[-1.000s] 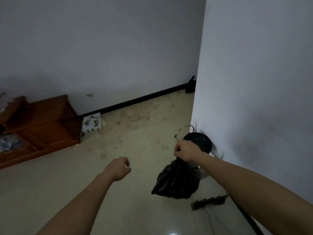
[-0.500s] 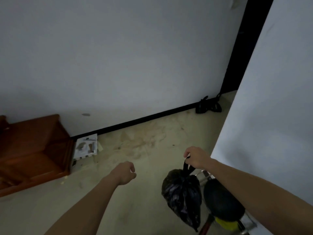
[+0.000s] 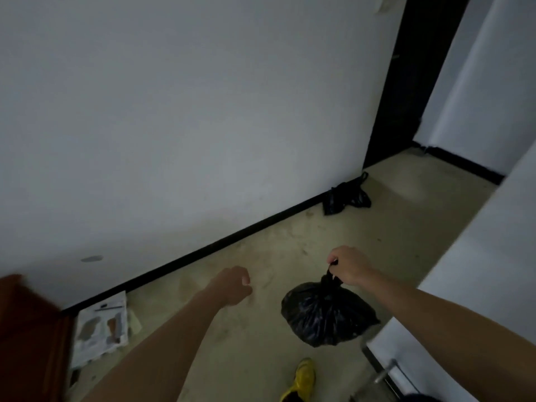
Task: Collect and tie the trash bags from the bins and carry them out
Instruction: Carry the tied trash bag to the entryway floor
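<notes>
A full black trash bag [image 3: 326,314] hangs above the floor, its knotted neck gripped from above by my right hand [image 3: 349,266]. My left hand [image 3: 233,287] is held out in front at about the same height, fingers curled into a loose fist with nothing in it. Another black trash bag [image 3: 346,195] lies on the floor against the far wall's black skirting, near a dark doorway [image 3: 417,82].
A white wall corner [image 3: 475,256] stands close on my right. A brown wooden cabinet [image 3: 29,343] is at the lower left, with a white printed box [image 3: 101,329] beside it on the floor. A yellow shoe [image 3: 303,378] and a metal frame [image 3: 385,372] show at the bottom.
My right hand has lifted the bag away from the bin, which has dropped out of view. The view has swung right, showing the doorway and the second bag.
</notes>
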`<state>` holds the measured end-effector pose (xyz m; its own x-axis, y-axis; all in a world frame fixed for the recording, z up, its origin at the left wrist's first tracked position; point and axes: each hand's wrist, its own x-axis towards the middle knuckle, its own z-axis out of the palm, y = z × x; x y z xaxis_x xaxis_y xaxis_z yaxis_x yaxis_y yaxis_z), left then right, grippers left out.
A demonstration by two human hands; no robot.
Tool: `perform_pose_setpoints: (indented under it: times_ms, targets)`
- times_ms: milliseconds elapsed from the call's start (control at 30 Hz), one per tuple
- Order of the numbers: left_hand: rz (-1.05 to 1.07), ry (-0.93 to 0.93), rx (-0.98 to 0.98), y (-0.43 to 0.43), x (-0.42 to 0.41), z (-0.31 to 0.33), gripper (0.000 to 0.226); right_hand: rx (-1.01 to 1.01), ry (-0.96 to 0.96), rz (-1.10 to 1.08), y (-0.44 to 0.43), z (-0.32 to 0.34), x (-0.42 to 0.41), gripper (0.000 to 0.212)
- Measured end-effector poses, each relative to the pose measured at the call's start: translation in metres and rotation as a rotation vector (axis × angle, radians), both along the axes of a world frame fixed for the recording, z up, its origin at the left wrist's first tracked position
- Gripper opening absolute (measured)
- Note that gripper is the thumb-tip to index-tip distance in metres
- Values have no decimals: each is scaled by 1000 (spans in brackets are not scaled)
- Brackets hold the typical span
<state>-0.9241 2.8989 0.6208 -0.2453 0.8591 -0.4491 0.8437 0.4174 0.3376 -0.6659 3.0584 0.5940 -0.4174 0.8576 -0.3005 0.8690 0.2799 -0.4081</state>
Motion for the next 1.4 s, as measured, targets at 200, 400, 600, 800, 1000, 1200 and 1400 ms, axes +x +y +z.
perform_pose_setpoints:
  times_ms: [200, 400, 600, 800, 1000, 1200, 1400]
  targets:
    - [28, 20, -42, 162, -79, -8, 12, -4, -63, 7, 166, -10, -72, 19]
    - [24, 15, -21, 319, -114, -14, 25, 18, -130, 30, 297, -6, -108, 16]
    - [-76, -19, -35, 481, -130, -40, 24, 56, -102, -19, 441, -18, -127, 14]
    - [-161, -64, -79, 661, -167, -87, 12, 28, -123, -39, 583, -60, -159, 14]
    - [-218, -99, -128, 806, -183, -110, 8, -19, -177, 27, 700, -88, -189, 19]
    - [-153, -100, -147, 903, -188, -144, 21, -99, -162, 81, 806, -137, -208, 21]
    - [-12, -83, -142, 969, -181, -224, 22, -175, -238, 188, 914, -226, -220, 28]
